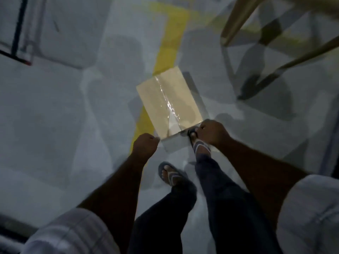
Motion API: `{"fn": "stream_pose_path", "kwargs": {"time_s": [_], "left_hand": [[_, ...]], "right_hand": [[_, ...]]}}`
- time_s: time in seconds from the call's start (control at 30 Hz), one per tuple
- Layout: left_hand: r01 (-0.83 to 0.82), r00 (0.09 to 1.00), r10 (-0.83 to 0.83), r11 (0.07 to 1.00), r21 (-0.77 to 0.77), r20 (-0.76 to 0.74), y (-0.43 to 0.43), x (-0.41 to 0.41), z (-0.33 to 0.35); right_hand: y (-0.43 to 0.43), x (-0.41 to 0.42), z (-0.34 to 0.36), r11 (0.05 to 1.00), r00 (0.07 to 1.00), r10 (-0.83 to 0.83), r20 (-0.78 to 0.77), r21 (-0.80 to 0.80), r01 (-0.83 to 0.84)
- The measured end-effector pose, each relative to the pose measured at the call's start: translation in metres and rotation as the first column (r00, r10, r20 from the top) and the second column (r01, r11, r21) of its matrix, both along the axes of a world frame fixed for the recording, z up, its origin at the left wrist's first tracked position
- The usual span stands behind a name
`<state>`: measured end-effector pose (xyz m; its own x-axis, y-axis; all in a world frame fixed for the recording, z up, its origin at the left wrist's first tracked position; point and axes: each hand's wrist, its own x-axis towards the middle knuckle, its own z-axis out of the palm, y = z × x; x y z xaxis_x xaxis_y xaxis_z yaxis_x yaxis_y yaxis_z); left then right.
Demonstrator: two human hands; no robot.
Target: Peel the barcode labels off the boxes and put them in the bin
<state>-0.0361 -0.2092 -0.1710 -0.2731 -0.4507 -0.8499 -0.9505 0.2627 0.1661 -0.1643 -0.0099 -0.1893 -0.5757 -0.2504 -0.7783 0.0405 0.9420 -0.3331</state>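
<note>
A tan cardboard box (168, 99) hangs above the grey floor, with clear shiny tape running down the middle of its top face. No barcode label shows on that face. My left hand (145, 144) is closed at the box's near left corner. At the near right corner my right hand (211, 133) is closed on the edge. The box's near side (174, 144) looks grey in shadow. No bin is in view.
A yellow line (168, 48) painted on the floor runs under the box. Pale furniture legs (236, 21) and a dark crossbar stand at the top right. A dark frame (17, 30) is at the top left. My sandalled feet (171, 174) are just below the box.
</note>
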Motion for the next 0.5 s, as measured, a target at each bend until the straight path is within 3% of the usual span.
{"fn": "stream_pose_path", "kwargs": {"time_s": [0.2, 0.37, 0.5], "left_hand": [[-0.286, 0.958, 0.287, 0.953, 0.104, -0.003, 0.014, 0.007, -0.143], [-0.263, 0.953, 0.28, 0.954, 0.144, -0.115, 0.011, 0.031, -0.206], [-0.203, 0.952, 0.204, 0.979, 0.029, -0.226, -0.005, -0.005, -0.088]], "right_hand": [[-0.019, -0.02, -0.142, 0.996, 0.991, -0.085, 0.099, -0.002, 0.086], [-0.019, -0.026, -0.141, 0.986, 0.986, -0.138, 0.095, -0.075, 0.146], [-0.033, -0.052, -0.063, 0.984, 0.998, -0.033, -0.055, -0.177, 0.022]]}}
